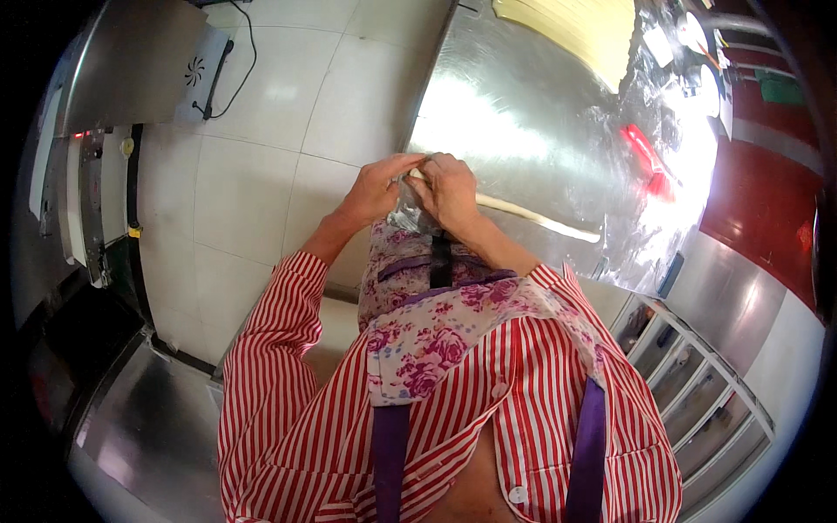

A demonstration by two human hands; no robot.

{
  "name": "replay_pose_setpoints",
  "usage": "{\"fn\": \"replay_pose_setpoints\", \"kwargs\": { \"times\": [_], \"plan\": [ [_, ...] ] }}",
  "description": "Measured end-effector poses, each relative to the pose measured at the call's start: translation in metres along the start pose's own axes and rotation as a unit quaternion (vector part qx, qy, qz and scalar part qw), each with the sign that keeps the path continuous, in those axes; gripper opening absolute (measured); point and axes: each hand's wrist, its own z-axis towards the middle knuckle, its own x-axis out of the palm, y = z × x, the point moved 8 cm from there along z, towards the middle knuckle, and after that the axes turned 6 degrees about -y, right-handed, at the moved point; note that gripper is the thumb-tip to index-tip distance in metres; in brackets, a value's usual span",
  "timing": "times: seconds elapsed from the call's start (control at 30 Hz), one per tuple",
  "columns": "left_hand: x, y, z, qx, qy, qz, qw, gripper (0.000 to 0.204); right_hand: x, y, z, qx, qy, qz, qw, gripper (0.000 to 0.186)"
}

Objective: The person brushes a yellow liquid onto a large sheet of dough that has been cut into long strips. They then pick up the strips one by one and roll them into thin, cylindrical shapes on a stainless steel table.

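Observation:
At the left edge of the metal worktable, both my hands meet around a small pale piece of dough (417,174). My right hand (449,192) is closed on it with curled fingers. From the left, my left hand (377,185) presses its fingers together at the same dough, partly hidden behind the right fingers. A thin dough rope (545,220) lies on the table to the right of my right wrist; whether it joins the held piece is hidden. Beneath my hands hangs something clear and crinkled, like plastic film (408,211), and I cannot tell whether either hand grips it.
On the shiny metal worktable (497,87) a wide yellow dough sheet (580,30) lies at the far side. A red plastic item (647,161) rests toward the right. Steel equipment (131,65) with a cable stands far left on the tiled floor (253,187). A metal rack (697,383) is at the lower right.

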Motion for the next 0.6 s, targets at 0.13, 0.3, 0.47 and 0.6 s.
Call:
{"fn": "replay_pose_setpoints", "kwargs": {
  "times": [0.13,0.3,0.47,0.6],
  "plan": [
    [0.006,-0.023,0.003,0.006,0.0,0.036,0.999,0.056,-0.023,-0.004,-0.007,-0.016,-0.032,0.061,0.997,0.024],
    [0.033,-0.048,0.015,0.149,0.051,0.174,0.972,0.039,-0.033,-0.036,-0.034,-0.012,-0.03,0.062,0.998,0.026],
    [0.049,-0.038,0.018,0.184,0.088,0.258,0.944,0.02,-0.047,-0.051,-0.045,-0.016,-0.004,0.045,0.999,0.023],
    [0.076,-0.052,0.024,0.215,0.096,0.303,0.924,0.014,-0.061,-0.052,-0.051,-0.049,-0.057,0.065,0.995,0.023]
  ]
}}
